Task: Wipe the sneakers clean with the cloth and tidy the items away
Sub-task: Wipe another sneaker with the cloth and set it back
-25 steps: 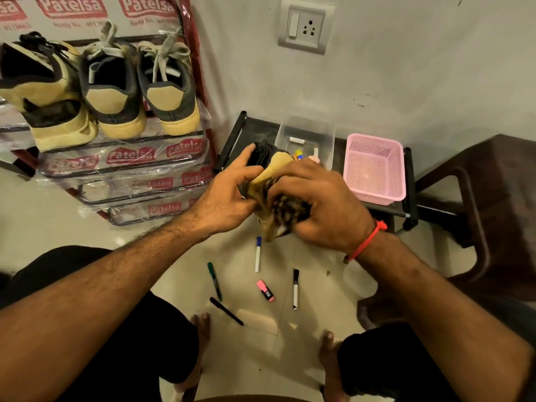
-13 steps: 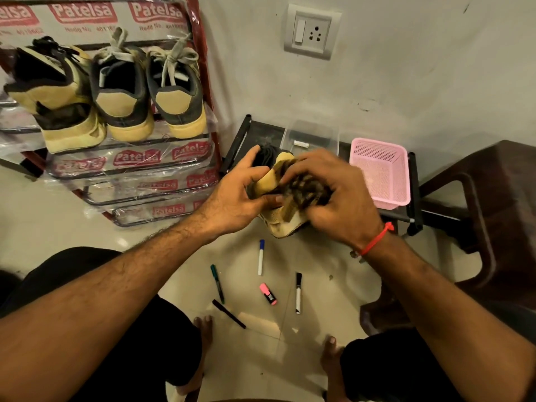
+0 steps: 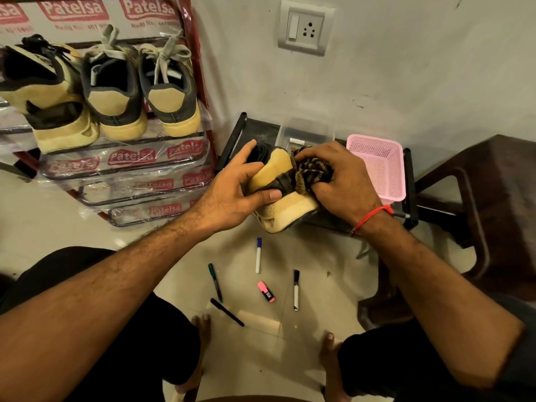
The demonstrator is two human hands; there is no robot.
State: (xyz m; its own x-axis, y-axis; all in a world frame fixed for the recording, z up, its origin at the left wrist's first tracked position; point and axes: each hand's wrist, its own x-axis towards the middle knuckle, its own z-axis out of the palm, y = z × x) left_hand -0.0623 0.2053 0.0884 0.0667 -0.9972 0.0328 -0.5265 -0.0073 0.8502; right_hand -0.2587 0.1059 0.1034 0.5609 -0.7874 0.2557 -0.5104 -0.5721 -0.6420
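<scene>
Cloth [image 3: 311, 171] now farther right, in right grip [image 3: 340, 181]

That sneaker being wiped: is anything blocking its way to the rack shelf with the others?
Nothing visible does. The sneaker sits just right of the rack, but three shoes already crowd that shelf.

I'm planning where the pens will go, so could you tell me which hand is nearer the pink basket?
Right. The right hand rubs the cloth beside the pink basket; the left hand grips the sneaker farther away.
</scene>
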